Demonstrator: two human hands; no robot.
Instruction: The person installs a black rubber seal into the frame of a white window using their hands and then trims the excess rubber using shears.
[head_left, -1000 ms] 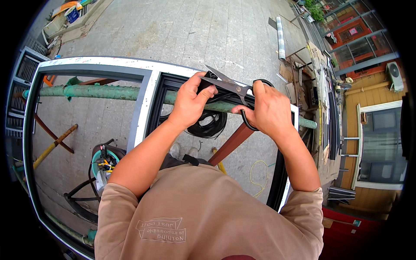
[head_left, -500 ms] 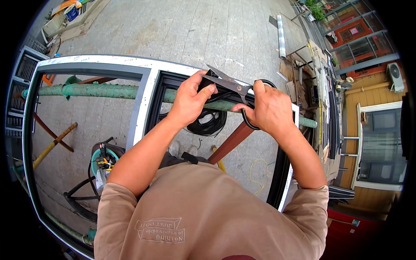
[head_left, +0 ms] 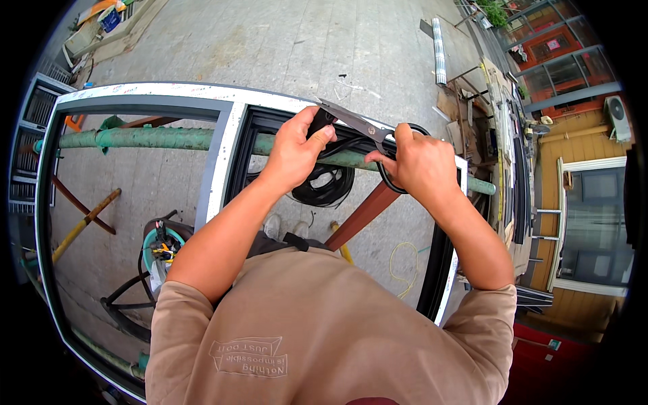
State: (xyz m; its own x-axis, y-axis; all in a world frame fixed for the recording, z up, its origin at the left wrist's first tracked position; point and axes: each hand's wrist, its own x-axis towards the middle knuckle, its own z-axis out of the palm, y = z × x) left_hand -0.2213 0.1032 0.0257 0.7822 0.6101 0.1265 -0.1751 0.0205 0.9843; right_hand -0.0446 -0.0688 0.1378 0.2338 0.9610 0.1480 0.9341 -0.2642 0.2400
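Observation:
My right hand (head_left: pixel 425 162) grips the large black-handled scissors (head_left: pixel 358 124), fingers and thumb through the loops. Their blades lie closed together, pointing up and left past my left fingertips. Pinched between thumb and fingers of my left hand (head_left: pixel 294 150) is the end of a black rubber strip (head_left: pixel 322 120), close beside the blades; my fingers partly cover it. More of this black strip hangs below in a loose coil (head_left: pixel 325 187). Both hands are over the far side of a window frame (head_left: pixel 227 145) with white film on its face.
The frame lies across green pipes (head_left: pixel 162 139). A teal bucket of tools (head_left: pixel 177 237) stands at lower left, and a red-brown beam (head_left: pixel 364 214) slants below my hands. Long profiles and boards (head_left: pixel 516 175) are stacked at right. A small dark scrap (head_left: pixel 342 75) appears against the paving beyond.
The scissor blades were spread apart and have now come together. A small dark scrap now shows beyond the frame. My left hand has barely moved.

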